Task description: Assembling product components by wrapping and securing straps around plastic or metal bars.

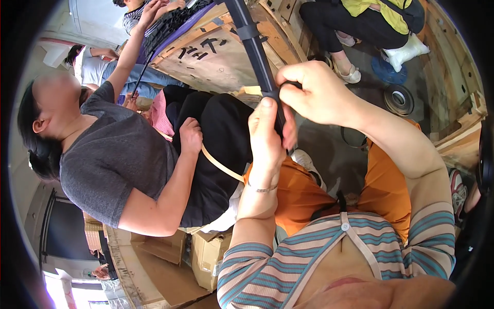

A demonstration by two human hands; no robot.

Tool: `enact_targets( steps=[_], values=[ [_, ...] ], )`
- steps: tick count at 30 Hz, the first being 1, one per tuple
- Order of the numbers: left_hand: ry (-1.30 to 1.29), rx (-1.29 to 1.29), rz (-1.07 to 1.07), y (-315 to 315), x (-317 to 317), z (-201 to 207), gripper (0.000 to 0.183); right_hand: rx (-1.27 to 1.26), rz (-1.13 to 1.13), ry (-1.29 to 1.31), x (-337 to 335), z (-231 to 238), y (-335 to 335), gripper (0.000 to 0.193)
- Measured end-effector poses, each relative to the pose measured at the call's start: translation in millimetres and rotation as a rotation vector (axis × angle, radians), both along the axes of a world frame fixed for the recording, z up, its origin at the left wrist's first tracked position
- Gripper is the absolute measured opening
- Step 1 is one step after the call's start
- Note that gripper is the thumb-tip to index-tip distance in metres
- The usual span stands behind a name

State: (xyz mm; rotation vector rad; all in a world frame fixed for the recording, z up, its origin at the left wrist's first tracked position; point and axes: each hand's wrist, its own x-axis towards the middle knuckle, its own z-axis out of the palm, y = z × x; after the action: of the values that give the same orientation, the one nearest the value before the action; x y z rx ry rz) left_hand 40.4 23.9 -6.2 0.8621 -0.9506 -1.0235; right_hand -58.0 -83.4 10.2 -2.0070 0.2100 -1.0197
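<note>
Biggest thing in view for us is the co-worker [123, 154] in a dark gray T-shirt, filling most of the left side, one arm raised and the other hand down by the black trousers. Behind that, up top, we've got a wooden crate [218, 67] with black marks on its panel, and another wooden crate [447, 67] runs along the right edge. Lower left we see cardboard boxes [206, 257]. Top right there's a second person [332, 26] sitting low in a yellow top and dark trousers.

Closer in, we're looking down at a striped shirt [298, 257] and orange trousers [386, 180]. The main item is a long black bar [260, 62], tilted, running from the top edge of our view down into both hands, with a gray band [248, 32] around it higher up.

Left hand [263, 129]: grip wrapped around the bar, thumb flat along the front. Right hand [319, 90]: grip curled in right beside it, thumb and finger pinching a dark bit [295, 84] at the bar's side; we can't tell if that's part of the bar.

Smaller stuff: a white bag [406, 54] by a blue disc [385, 73], a tape roll [410, 103] on the floor [329, 149], and a thin bracelet [263, 189] on the left wrist.
</note>
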Motion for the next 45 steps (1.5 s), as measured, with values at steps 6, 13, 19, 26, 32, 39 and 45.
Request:
enact_targets(
  steps=[6, 13, 19, 26, 32, 39, 45],
  values=[
    [0.339, -0.087, -0.544, 10.7, 2.5, 15.3, 0.050, 0.297, 0.164, 0.180, 18.2, -23.6, -22.1, 0.017],
    [0.541, -0.025, -0.650, 10.2, 10.2, 18.8, 0.050, 0.777, 0.622, -0.115, -2.2, 24.6, -1.1, 0.025],
    [0.737, 0.096, -0.626, 2.7, 18.3, 16.5, 0.050, 0.490, 0.496, 0.006, 11.0, 23.0, 0.5, 0.026],
    [0.758, 0.095, -0.697, -0.4, 20.3, 17.5, 0.051, 0.388, 0.482, 0.006, 10.2, 24.1, -3.7, 0.033],
    [0.623, 0.136, -0.514, -1.5, 19.5, 12.8, 0.049, 0.502, 0.550, 0.082, -2.5, 33.7, -6.5, 0.023],
    [0.255, 0.153, -0.145, -16.7, 19.9, 15.4, 0.043, 0.426, 0.250, 0.345, -22.9, 2.5, -56.0, 0.033],
    [0.030, 0.162, 0.187, -49.3, 53.5, 40.0, 0.023, 0.443, 0.153, 0.462, -54.8, -23.0, -58.0, 0.025]
  ],
)
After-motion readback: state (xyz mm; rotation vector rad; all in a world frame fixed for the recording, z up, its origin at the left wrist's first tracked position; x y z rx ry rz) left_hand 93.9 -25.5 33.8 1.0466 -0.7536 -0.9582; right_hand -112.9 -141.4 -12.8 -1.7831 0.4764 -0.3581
